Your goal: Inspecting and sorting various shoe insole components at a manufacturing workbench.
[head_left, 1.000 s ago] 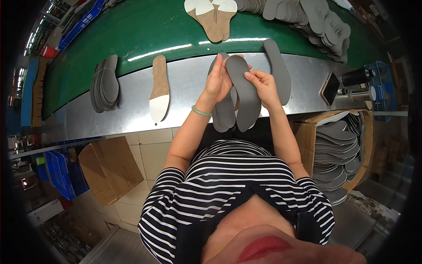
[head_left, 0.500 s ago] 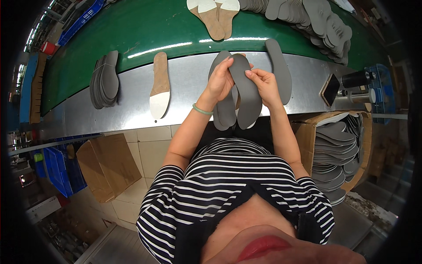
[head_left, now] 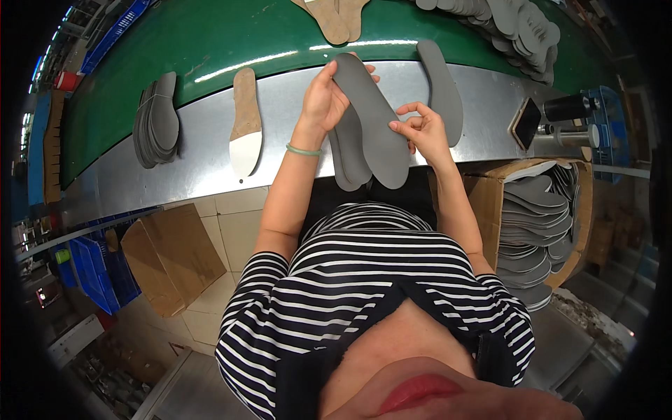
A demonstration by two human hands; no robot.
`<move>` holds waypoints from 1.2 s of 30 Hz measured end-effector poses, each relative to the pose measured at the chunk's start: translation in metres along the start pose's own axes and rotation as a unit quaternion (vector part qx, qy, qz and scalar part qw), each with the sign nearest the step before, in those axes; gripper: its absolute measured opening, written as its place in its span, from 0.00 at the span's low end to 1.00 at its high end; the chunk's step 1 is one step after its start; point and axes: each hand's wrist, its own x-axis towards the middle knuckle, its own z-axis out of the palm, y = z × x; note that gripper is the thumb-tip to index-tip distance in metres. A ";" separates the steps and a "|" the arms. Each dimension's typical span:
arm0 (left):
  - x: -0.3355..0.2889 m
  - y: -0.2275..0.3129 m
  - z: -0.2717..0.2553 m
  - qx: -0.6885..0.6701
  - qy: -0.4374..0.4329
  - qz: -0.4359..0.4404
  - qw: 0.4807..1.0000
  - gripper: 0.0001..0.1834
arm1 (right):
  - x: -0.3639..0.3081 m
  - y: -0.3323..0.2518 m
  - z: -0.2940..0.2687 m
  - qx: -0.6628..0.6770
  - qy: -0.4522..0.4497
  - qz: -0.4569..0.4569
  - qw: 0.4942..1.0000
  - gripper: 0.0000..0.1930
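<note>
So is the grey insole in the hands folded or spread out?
Spread out: the grey insole shows its whole length, no fold, left hand near its top, right hand at its edge.

Held insole (head_left: 378,129) plain grey; shirt (head_left: 385,260) black-and-white striped; bangle (head_left: 303,151) pale green; carton (head_left: 168,262) brown.

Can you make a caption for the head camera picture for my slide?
The left hand holds a gray insole by its far end while the right hand touches its edge.
</note>
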 end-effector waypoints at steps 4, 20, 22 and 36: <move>0.002 0.002 -0.007 -0.013 -0.004 0.002 1.000 0.22 | 0.004 0.011 0.004 0.008 0.034 -0.012 0.999 0.12; -0.005 0.003 -0.003 -0.005 0.011 0.015 1.000 0.22 | 0.011 0.018 0.009 0.027 0.021 0.018 0.999 0.10; -0.007 0.005 0.001 -0.013 0.000 0.020 1.000 0.21 | 0.013 0.020 0.010 0.023 0.023 0.012 0.999 0.09; -0.022 0.020 0.011 0.224 0.149 0.205 0.941 0.13 | -0.003 0.002 0.039 -0.025 0.012 -0.033 0.999 0.07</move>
